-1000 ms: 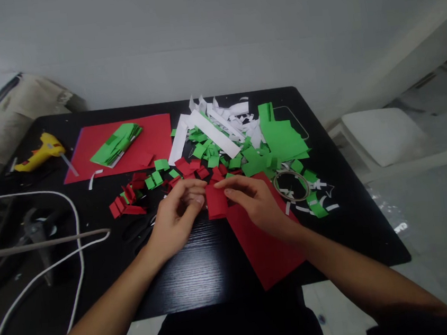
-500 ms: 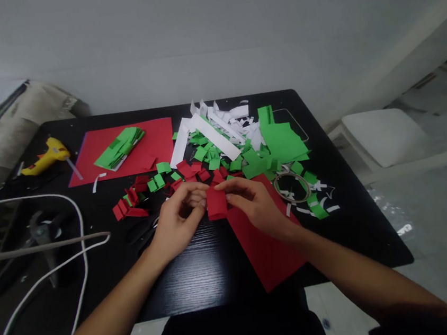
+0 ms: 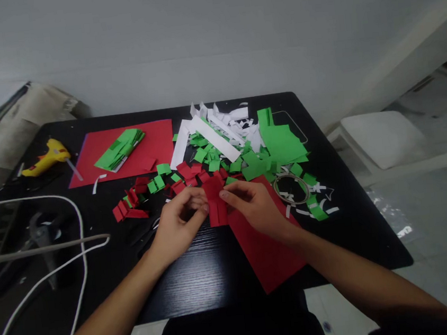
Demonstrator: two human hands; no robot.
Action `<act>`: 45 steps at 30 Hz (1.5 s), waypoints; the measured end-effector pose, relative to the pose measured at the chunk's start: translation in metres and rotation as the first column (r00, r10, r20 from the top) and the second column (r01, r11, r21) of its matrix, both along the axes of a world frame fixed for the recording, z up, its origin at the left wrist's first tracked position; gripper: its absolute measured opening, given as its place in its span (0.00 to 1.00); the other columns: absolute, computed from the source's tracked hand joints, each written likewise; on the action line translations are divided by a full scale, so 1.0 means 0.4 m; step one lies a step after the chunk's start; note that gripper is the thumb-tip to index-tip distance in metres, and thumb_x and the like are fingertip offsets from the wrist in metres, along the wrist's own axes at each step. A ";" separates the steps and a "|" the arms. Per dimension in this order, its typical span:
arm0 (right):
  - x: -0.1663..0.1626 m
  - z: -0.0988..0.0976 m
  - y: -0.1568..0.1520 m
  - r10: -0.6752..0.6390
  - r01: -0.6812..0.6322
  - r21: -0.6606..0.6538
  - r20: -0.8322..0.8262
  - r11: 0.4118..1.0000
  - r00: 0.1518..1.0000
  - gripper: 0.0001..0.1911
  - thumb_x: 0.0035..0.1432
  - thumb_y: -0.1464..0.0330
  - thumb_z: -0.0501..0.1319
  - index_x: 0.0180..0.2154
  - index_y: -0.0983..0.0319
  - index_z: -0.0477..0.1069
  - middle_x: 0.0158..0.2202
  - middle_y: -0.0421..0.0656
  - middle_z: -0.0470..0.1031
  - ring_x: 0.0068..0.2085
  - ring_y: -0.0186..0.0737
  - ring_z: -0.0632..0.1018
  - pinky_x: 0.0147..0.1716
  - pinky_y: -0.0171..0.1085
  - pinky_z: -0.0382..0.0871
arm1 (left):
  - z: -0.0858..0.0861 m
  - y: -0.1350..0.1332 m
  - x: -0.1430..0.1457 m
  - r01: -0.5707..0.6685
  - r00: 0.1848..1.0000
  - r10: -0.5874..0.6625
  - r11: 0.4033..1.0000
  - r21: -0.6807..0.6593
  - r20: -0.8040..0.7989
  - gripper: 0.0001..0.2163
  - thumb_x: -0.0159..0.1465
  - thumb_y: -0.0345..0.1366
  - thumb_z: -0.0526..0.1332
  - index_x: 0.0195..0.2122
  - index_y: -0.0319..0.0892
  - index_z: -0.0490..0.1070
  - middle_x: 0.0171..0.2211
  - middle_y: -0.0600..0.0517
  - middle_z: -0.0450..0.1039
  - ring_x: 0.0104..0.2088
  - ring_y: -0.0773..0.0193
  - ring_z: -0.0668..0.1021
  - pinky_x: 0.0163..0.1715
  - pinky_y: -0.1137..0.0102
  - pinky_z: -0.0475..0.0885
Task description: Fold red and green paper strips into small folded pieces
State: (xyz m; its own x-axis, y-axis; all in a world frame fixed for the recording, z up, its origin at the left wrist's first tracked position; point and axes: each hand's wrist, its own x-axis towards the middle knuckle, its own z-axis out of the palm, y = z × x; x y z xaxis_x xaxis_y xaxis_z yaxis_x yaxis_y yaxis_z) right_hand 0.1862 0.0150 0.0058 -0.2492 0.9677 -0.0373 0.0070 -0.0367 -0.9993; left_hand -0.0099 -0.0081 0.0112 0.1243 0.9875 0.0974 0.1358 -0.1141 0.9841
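Note:
Between my two hands is a small creased red paper strip [image 3: 217, 212], upright and partly unfolded above the black table. My left hand [image 3: 181, 217] pinches its left edge with thumb and fingers. From the other side, my right hand [image 3: 253, 204] grips its right edge between thumb and forefinger. Under my right hand lies a larger red paper sheet [image 3: 271, 258]. Just beyond my fingers, folded red paper pieces [image 3: 190, 172] are scattered beside a heap of green paper pieces [image 3: 213, 155].
White paper strips [image 3: 216, 136] and green sheets [image 3: 282, 142] lie at the back. A round metal ring [image 3: 292, 188] is at right. On the left are a yellow glue gun [image 3: 51, 156], a red sheet [image 3: 156, 137] with folded green paper [image 3: 120, 149], and a white cable [image 3: 84, 256].
The red strip has opened out from a folded piece into a longer shape, with a part now standing above my fingers. My hands have barely shifted.

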 end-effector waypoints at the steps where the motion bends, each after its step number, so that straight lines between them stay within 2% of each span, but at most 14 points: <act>1: 0.000 0.001 -0.001 -0.003 0.003 0.003 0.001 1.000 1.000 0.10 0.61 0.60 0.69 0.36 0.60 0.79 0.33 0.41 0.82 0.33 0.37 0.81 0.34 0.35 0.76 | 0.002 0.000 0.001 0.005 1.000 -0.005 1.000 -0.010 0.012 0.04 0.65 0.34 0.67 0.41 0.42 0.76 0.33 0.53 0.78 0.34 0.67 0.80 0.38 0.74 0.77; 7: -0.007 -0.001 -0.012 -0.015 0.010 -0.049 -0.101 0.999 0.995 0.10 0.59 0.62 0.71 0.39 0.58 0.75 0.34 0.39 0.81 0.36 0.38 0.82 0.36 0.35 0.77 | 0.004 0.002 0.000 -0.093 0.996 0.093 0.995 0.020 -0.009 0.04 0.65 0.36 0.69 0.38 0.42 0.78 0.32 0.54 0.80 0.30 0.69 0.79 0.34 0.76 0.76; 11: -0.007 -0.009 -0.013 -0.009 0.005 -0.033 -0.116 0.999 0.993 0.09 0.57 0.65 0.72 0.38 0.58 0.75 0.33 0.38 0.82 0.36 0.37 0.83 0.37 0.36 0.78 | 0.006 0.004 0.002 -0.136 0.990 0.138 0.989 0.064 -0.031 0.04 0.64 0.35 0.70 0.37 0.42 0.79 0.31 0.54 0.80 0.29 0.69 0.79 0.32 0.76 0.76; 15: -0.005 -0.014 -0.009 -0.012 0.011 -0.011 -0.143 1.000 0.990 0.06 0.56 0.68 0.73 0.37 0.58 0.79 0.36 0.40 0.84 0.39 0.38 0.84 0.39 0.36 0.79 | 0.010 0.005 0.005 -0.106 0.994 0.105 0.993 0.060 0.016 0.04 0.63 0.35 0.71 0.36 0.42 0.79 0.31 0.54 0.81 0.29 0.69 0.81 0.32 0.77 0.77; 19: -0.003 -0.007 -0.009 -0.012 0.013 0.004 -0.156 1.000 0.988 0.02 0.57 0.68 0.72 0.35 0.58 0.81 0.36 0.40 0.84 0.38 0.38 0.84 0.40 0.37 0.80 | 0.005 0.005 0.000 -0.067 0.995 0.063 0.996 0.064 0.071 0.05 0.61 0.33 0.73 0.37 0.42 0.80 0.34 0.53 0.82 0.32 0.68 0.84 0.36 0.77 0.79; 25: -0.003 -0.002 -0.011 -0.020 0.020 -0.007 -0.146 1.000 0.989 0.04 0.56 0.67 0.73 0.36 0.58 0.82 0.36 0.41 0.85 0.38 0.38 0.85 0.43 0.38 0.81 | -0.006 0.004 -0.006 -0.017 0.999 0.014 0.996 0.090 0.034 0.05 0.62 0.32 0.72 0.39 0.43 0.81 0.37 0.51 0.83 0.34 0.66 0.84 0.38 0.75 0.80; 28: -0.005 -0.001 -0.015 -0.008 0.004 -0.025 -0.147 1.000 0.989 0.09 0.54 0.66 0.75 0.37 0.58 0.82 0.38 0.42 0.86 0.41 0.40 0.85 0.46 0.41 0.81 | -0.002 0.004 -0.004 -0.041 0.999 0.042 0.996 0.081 -0.003 0.04 0.62 0.34 0.72 0.37 0.42 0.81 0.33 0.52 0.82 0.32 0.66 0.83 0.35 0.75 0.79; 31: -0.007 0.004 -0.018 -0.022 0.020 -0.018 -0.098 1.000 0.995 0.09 0.54 0.64 0.76 0.36 0.58 0.82 0.36 0.41 0.85 0.39 0.40 0.85 0.43 0.40 0.81 | 0.002 0.002 -0.003 -0.099 0.991 0.106 0.991 0.084 -0.079 0.06 0.63 0.37 0.71 0.32 0.42 0.78 0.25 0.56 0.77 0.25 0.70 0.77 0.26 0.77 0.73; 34: -0.008 0.006 -0.017 -0.046 0.045 -0.010 -0.066 0.999 0.997 0.09 0.54 0.62 0.75 0.34 0.59 0.81 0.33 0.41 0.84 0.36 0.39 0.83 0.40 0.39 0.80 | 0.004 0.001 -0.003 -0.136 0.982 0.146 0.987 0.085 -0.119 0.06 0.64 0.38 0.70 0.32 0.42 0.78 0.25 0.57 0.76 0.24 0.71 0.74 0.25 0.77 0.70; 38: -0.011 0.006 -0.017 -0.046 0.044 -0.024 -0.070 0.999 0.997 0.11 0.54 0.59 0.75 0.33 0.59 0.81 0.33 0.41 0.84 0.36 0.39 0.83 0.40 0.39 0.80 | 0.006 0.002 -0.002 -0.159 0.980 0.165 0.986 0.058 -0.114 0.04 0.64 0.36 0.69 0.35 0.43 0.79 0.26 0.57 0.77 0.26 0.70 0.76 0.27 0.77 0.71; 45: -0.012 0.004 -0.022 -0.067 0.066 -0.019 -0.059 0.998 0.996 0.09 0.54 0.63 0.75 0.31 0.60 0.78 0.32 0.41 0.82 0.34 0.37 0.82 0.40 0.39 0.79 | 0.017 0.003 0.007 -0.159 0.987 0.158 0.987 -0.032 -0.015 0.08 0.61 0.38 0.72 0.30 0.41 0.76 0.22 0.56 0.75 0.22 0.70 0.73 0.23 0.76 0.68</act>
